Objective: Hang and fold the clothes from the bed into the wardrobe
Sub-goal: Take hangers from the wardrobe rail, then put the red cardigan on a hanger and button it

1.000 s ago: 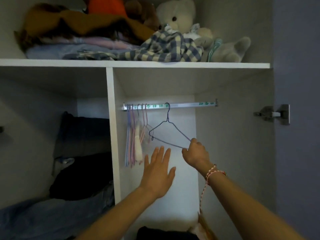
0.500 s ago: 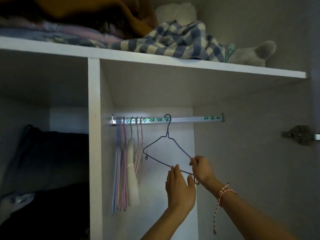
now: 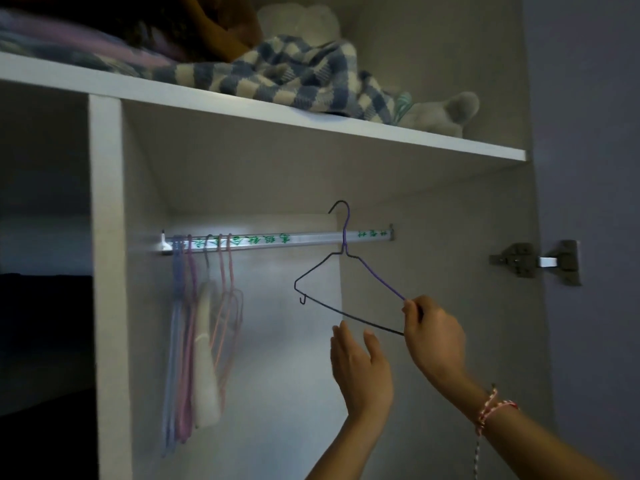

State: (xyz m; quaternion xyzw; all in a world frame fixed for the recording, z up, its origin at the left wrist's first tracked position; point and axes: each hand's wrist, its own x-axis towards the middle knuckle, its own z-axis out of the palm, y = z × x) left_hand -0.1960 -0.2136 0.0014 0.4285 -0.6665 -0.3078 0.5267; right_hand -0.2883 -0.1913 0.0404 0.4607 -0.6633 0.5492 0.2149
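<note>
Fingers (image 3: 412,311) of the right hand (image 3: 434,341) pinch the right corner of the wire hanger (image 3: 381,278), thumb and forefinger closed where the sloping arm meets the bottom bar. Fingers (image 3: 341,336) of the left hand (image 3: 360,368) are straight and slightly spread, holding nothing; the hand hovers just below the bottom bar, and contact with the wire cannot be confirmed. The wardrobe (image 3: 107,271) is open, its right compartment lit. Its upper shelf (image 3: 311,119) carries a checked cloth (image 3: 277,74) and a plush toy (image 3: 440,112). The rail (image 3: 311,237) runs left to right across the compartment, with a bunch of coloured hangers (image 3: 194,323) at its left end. The wire hanger's long axis lies roughly along the rail, sloping down towards the right hand. Its hook rises above the rail and appears clear of it. Judgement: the hanger is free to be drawn out towards the person. The right hand controls it, and the left hand is nearer the free left corner. No garment is in view.
</note>
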